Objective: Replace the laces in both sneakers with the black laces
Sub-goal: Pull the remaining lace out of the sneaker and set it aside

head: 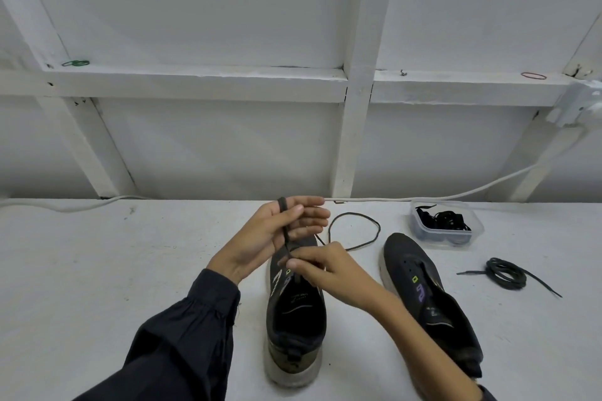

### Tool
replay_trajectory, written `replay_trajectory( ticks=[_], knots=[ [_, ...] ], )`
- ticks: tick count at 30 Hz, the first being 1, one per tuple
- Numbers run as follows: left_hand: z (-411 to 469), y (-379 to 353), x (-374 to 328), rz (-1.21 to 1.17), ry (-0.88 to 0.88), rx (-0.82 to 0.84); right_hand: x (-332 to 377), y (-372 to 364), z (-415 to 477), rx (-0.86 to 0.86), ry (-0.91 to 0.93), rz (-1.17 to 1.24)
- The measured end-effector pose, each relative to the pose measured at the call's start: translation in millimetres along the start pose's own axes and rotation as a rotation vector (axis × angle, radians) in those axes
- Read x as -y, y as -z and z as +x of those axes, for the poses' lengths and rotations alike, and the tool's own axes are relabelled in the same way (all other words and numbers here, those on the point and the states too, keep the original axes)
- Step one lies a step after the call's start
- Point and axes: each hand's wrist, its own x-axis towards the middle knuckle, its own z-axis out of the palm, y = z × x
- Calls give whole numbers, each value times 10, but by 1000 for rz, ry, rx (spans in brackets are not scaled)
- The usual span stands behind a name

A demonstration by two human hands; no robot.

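Two dark sneakers stand on the white table, toes pointing away from me. Over the left sneaker [294, 312] my left hand [280, 231] holds a dark lace [355, 231] looped over its thumb, fingers spread. My right hand [325, 270] pinches the same lace just above the shoe's eyelets. The free part of the lace curls in a loop on the table beyond the shoe. The right sneaker [426, 299] shows bare eyelets with no lace in them. A coiled dark lace [506, 273] lies on the table to its right.
A clear plastic tub [448, 226] with black laces stands at the back right. A white cable [374, 198] runs along the table's far edge against the white framed wall. A green band [75, 63] and a red band [533, 76] lie on the wall ledge.
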Motion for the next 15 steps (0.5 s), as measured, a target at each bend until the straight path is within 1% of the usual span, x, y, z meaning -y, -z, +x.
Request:
replay_trajectory(
  ticks=[2,5,7,11,13,15],
  knots=[
    [-3,59,44,103,22,-11,70,123,-20,34,16,-13],
    [-51,80,122,202,90,2,189,355,-2,65,22,40],
    [-93,62,164,173,128,43,256,505,35,61,21,44],
    [-125,-13,227,108,155,131,303,687,138,64,12,-34],
    [-127,-69,239,68,151,112,305,720,184,65,10,-36],
    [-132,-107,240,-7,151,49,305,725,224,50,21,-33]
  ],
)
